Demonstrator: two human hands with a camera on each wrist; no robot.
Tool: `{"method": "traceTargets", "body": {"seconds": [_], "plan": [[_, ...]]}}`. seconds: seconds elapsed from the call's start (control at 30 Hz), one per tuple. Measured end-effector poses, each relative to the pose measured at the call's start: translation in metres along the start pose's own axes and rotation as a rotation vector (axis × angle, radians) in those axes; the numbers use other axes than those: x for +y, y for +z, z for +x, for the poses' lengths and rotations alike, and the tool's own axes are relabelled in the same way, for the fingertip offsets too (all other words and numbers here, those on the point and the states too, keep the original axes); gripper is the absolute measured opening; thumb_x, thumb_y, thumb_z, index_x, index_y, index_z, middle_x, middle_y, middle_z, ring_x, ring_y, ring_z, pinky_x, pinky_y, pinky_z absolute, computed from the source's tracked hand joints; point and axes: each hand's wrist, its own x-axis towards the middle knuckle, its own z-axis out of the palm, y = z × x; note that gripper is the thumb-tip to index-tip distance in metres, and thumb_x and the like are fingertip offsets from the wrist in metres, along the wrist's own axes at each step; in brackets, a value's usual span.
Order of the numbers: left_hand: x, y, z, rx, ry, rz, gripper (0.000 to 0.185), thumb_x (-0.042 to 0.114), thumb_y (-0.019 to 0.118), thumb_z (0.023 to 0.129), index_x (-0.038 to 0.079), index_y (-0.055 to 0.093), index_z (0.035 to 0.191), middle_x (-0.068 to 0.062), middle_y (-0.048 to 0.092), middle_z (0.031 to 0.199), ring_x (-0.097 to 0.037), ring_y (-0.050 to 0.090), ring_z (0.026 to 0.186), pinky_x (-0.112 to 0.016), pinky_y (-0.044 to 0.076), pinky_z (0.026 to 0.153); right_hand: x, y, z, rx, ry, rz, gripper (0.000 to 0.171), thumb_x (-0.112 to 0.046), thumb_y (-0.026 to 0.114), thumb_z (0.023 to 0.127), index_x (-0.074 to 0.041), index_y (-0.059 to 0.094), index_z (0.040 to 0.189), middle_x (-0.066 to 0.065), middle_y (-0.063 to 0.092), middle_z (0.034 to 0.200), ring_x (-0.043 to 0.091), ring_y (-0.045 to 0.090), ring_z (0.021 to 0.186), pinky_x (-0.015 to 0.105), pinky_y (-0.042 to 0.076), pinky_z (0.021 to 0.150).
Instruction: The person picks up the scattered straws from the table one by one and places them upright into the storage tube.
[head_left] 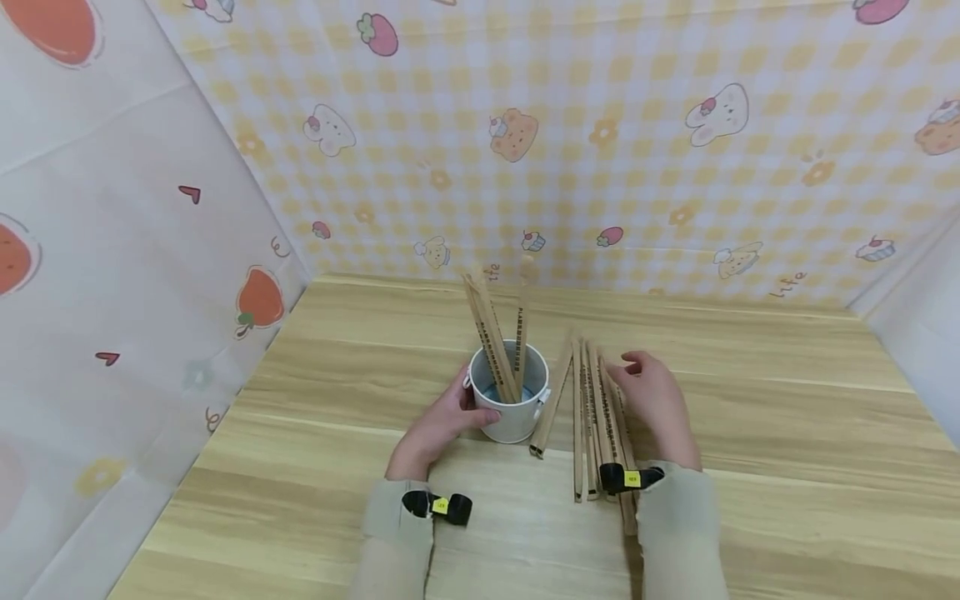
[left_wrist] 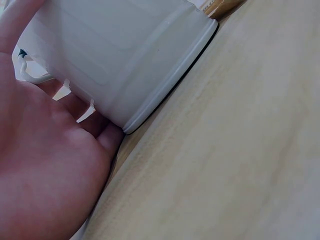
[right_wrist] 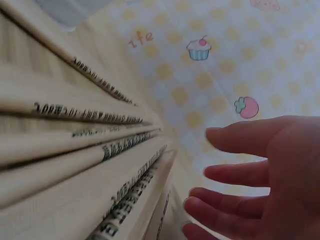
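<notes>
My left hand (head_left: 448, 408) grips a small white bucket (head_left: 510, 425), its thumb across the front and its fingers round the left side. Several long tan sticks (head_left: 495, 342) with black print, like paper-wrapped straws, lean upright inside it. To the bucket's right, more printed sticks (head_left: 577, 417) lie side by side on the table. Beside their far ends is my right hand (head_left: 658, 400), fingers relaxed. In the right wrist view the right hand's fingers (right_wrist: 240, 175) are spread apart and hold nothing. The left wrist view shows the bucket wall (left_wrist: 115, 55) against the left hand.
One stick (head_left: 551, 408) lies slanted between the bucket and the other sticks. The wood-grain table (head_left: 337, 400) meets a checked cloth (head_left: 450, 192) behind and a printed white cloth (head_left: 135, 275) at the left. Black wrist cameras (head_left: 438, 505) sit on both sleeves.
</notes>
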Motion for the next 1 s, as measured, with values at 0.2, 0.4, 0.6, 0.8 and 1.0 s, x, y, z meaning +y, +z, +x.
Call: {"method": "traceTargets", "body": {"seconds": [0.2, 0.4, 0.6, 0.8, 1.0], "plan": [[0.001, 0.000, 0.000, -0.002, 0.002, 0.022, 0.088, 0.010, 0.069, 0.075, 0.026, 0.014, 0.142, -0.007, 0.027, 0.140, -0.023, 0.022, 0.130, -0.039, 0.020, 0.104, 0.008, 0.004, 0.003, -0.046, -0.006, -0.054, 0.059, -0.031, 0.050, 0.088, 0.004, 0.034, 0.133, 0.024, 0.051, 0.114, 0.033, 0.052, 0.096, 0.045, 0.043, 0.076], [0.002, 0.002, 0.000, -0.008, 0.012, 0.013, 0.087, 0.008, 0.068, 0.075, 0.025, 0.014, 0.142, -0.005, 0.027, 0.140, -0.021, 0.023, 0.129, -0.039, 0.020, 0.104, 0.006, 0.010, 0.004, -0.048, -0.028, -0.055, 0.072, -0.028, 0.059, 0.082, 0.005, 0.024, 0.136, 0.019, 0.055, 0.106, 0.028, 0.053, 0.089, 0.045, 0.043, 0.076], [0.003, 0.001, 0.000, 0.000, 0.005, 0.015, 0.088, 0.007, 0.067, 0.075, 0.025, 0.014, 0.142, -0.007, 0.028, 0.139, -0.022, 0.026, 0.128, -0.038, 0.023, 0.103, 0.002, 0.013, 0.004, -0.052, -0.031, -0.086, 0.066, -0.024, 0.059, 0.082, 0.005, 0.030, 0.134, 0.018, 0.057, 0.102, 0.029, 0.053, 0.088, 0.046, 0.042, 0.077], [0.003, 0.001, 0.000, 0.003, -0.004, 0.023, 0.089, 0.008, 0.068, 0.075, 0.026, 0.013, 0.142, -0.008, 0.028, 0.140, -0.023, 0.026, 0.128, -0.038, 0.024, 0.103, 0.003, 0.012, 0.002, -0.074, -0.013, -0.060, 0.046, -0.022, 0.053, 0.086, 0.003, 0.045, 0.124, 0.024, 0.054, 0.112, 0.031, 0.056, 0.091, 0.042, 0.046, 0.073], [0.002, 0.000, 0.001, 0.008, -0.008, 0.024, 0.089, 0.009, 0.069, 0.075, 0.028, 0.013, 0.142, -0.006, 0.027, 0.140, -0.021, 0.025, 0.128, -0.038, 0.022, 0.103, 0.004, 0.012, 0.002, -0.087, 0.008, 0.006, 0.039, -0.020, 0.052, 0.087, 0.001, 0.049, 0.120, 0.018, 0.059, 0.103, 0.019, 0.057, 0.070, 0.030, 0.049, 0.058]]}}
